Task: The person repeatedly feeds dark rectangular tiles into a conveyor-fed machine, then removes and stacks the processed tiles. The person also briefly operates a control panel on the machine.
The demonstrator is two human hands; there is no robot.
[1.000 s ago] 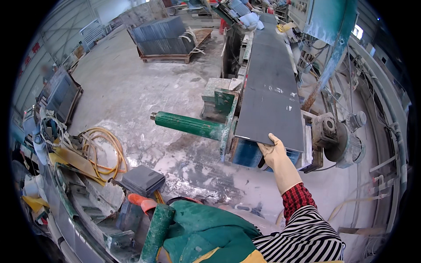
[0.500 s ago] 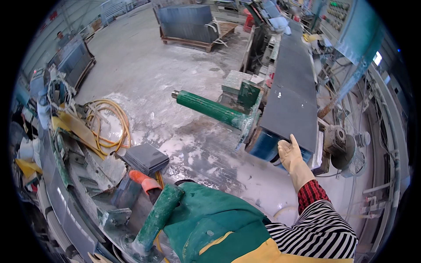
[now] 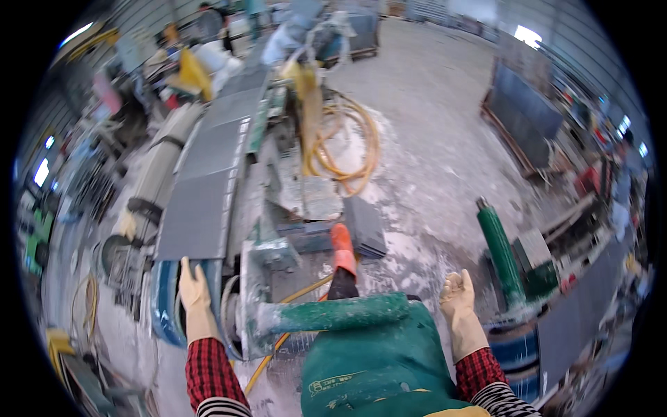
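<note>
Here the left hand (image 3: 193,297), in a pale rubber glove, lies flat on the near end of a dark grey stone slab (image 3: 198,208), fingers spread wide and gripping nothing, probably to steady or guide the slab along its line. The slab rests on a conveyor (image 3: 167,306) whose blue end roller curves down just under the palm; more grey slabs (image 3: 233,115) lie in a row beyond it, end to end. The right hand (image 3: 460,306), gloved too, hangs free in the air with its fingers curled into a loose fist, touching nothing; a green roller post (image 3: 501,254) stands nearest to it. Between the hands a green horizontal roller (image 3: 333,314) juts from the machine frame, just above a green apron (image 3: 375,368). An orange boot (image 3: 342,249) stands on the wet concrete floor (image 3: 431,160), which is streaked with pale stone slurry. Yellow hose (image 3: 347,146) lies coiled further off, in a wide workshop hall.
</note>
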